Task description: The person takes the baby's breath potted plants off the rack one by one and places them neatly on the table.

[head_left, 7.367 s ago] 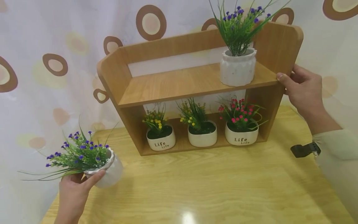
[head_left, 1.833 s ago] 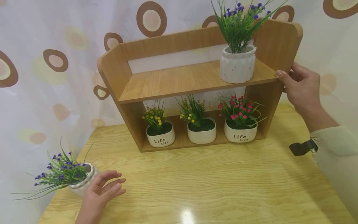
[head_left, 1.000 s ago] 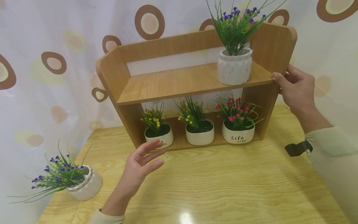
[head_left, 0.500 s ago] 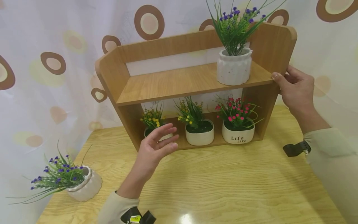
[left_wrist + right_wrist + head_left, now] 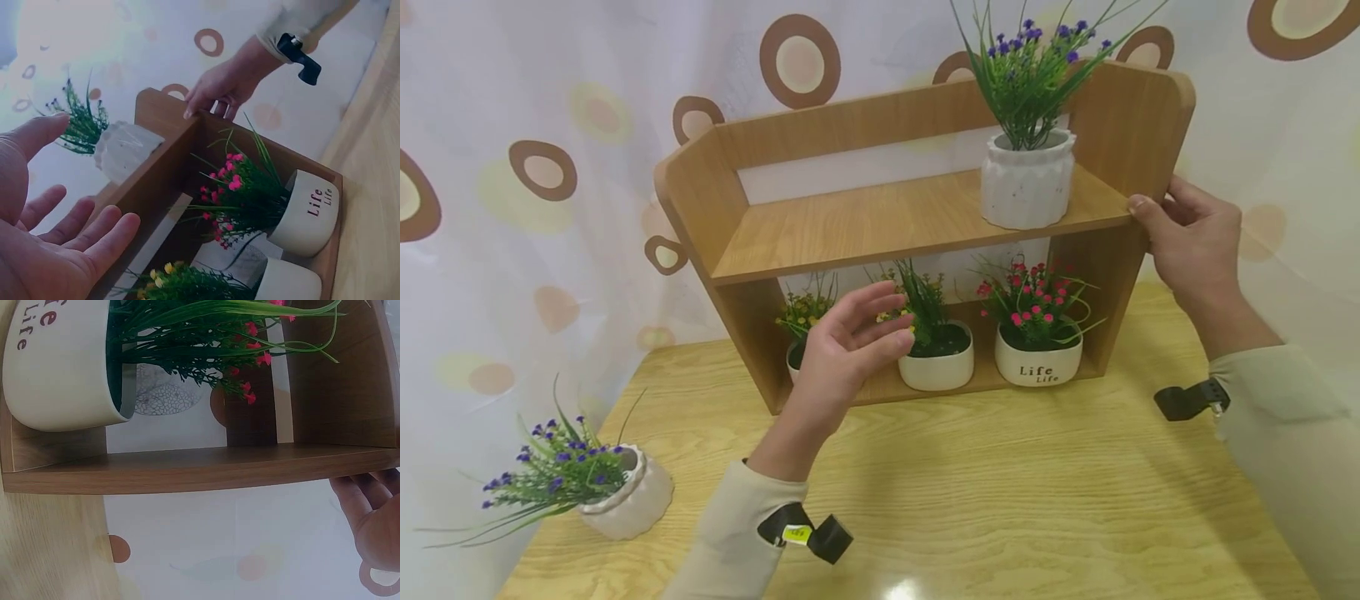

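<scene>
My left hand [image 5: 842, 350] is raised before the lower compartment of a wooden shelf [image 5: 835, 233], fingers loosely bent and nothing held. It partly hides a yellow-flowered plant [image 5: 805, 312] and overlaps the middle yellow-flowered pot [image 5: 936, 371]. On the shelf's right side, my right hand [image 5: 1198, 242] grips the panel, thumb at the front edge; the right wrist view shows its fingers [image 5: 353, 500] against the outer face. A white pot [image 5: 1028, 187] of purple flowers stands on the upper board. At lower right inside sits a pink-flowered pot [image 5: 1039, 358] lettered "Life".
A second white pot [image 5: 636, 500] of purple flowers stands on the wooden table [image 5: 1000, 500] at the left, its stems leaning outward. Behind the shelf hangs a pale curtain [image 5: 602, 50] with brown rings. Each wrist carries a small black camera [image 5: 1183, 402].
My left hand has let go of the purple-flowered pot, now on the table further left and nearer, and has moved right and up toward the shelf. My right hand keeps its grip.
</scene>
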{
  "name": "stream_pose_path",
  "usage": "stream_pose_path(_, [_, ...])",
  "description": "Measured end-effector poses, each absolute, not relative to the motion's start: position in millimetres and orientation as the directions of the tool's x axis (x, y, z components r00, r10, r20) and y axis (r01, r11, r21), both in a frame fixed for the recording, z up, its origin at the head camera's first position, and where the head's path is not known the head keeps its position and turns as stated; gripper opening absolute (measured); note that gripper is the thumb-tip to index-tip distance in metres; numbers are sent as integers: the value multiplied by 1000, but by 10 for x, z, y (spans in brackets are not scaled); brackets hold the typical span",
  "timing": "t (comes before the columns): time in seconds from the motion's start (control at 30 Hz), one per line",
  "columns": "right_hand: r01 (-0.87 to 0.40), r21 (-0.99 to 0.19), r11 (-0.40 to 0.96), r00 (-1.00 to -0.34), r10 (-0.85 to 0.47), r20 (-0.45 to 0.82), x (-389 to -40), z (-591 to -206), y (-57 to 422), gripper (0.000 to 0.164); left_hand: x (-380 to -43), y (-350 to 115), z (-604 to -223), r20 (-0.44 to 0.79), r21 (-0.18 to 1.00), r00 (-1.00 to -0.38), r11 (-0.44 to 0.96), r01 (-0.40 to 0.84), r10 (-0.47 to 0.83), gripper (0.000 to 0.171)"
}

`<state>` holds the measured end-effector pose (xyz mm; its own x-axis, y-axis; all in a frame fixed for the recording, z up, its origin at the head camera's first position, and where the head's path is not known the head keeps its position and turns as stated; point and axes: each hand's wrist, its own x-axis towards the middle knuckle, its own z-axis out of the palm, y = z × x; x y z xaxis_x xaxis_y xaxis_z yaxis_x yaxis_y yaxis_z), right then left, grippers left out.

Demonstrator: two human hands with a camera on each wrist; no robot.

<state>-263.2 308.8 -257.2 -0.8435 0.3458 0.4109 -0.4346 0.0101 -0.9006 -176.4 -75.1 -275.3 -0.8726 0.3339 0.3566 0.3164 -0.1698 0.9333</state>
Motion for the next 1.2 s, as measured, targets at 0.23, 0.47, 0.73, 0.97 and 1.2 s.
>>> stream_pose_path(0.23, [-454, -890, -34, -840, 351, 415, -2625, -2579, 3063, 45, -1926, -585, -2489, 378, 924, -859, -197, 328, 344, 55])
stream_pose_path(0.47, [-463, -886, -16, -831, 355, 428, -2622, -2603, 3059, 44, -2098, -485, -2235, 399, 917, -858, -128, 378, 323, 52])
stream_pose_path(0.73, [-478, -878, 17, -818, 356, 452, -2617, -2579, 3079, 42, -2337, -308, -2034, 398, 912, -861, -33, 410, 316, 54])
stream_pose_path(0.97, [-485, -874, -3, -817, 359, 452, -2616, -2587, 3085, 42, -2537, -134, -1941, 392, 915, -867, -31, 403, 307, 57])
stream_pose_path(1.2, [-471, -882, 17, -818, 367, 444, -2628, -2578, 3079, 42, -2719, 38, -1858, 346, 935, -891, -31, 353, 294, 61])
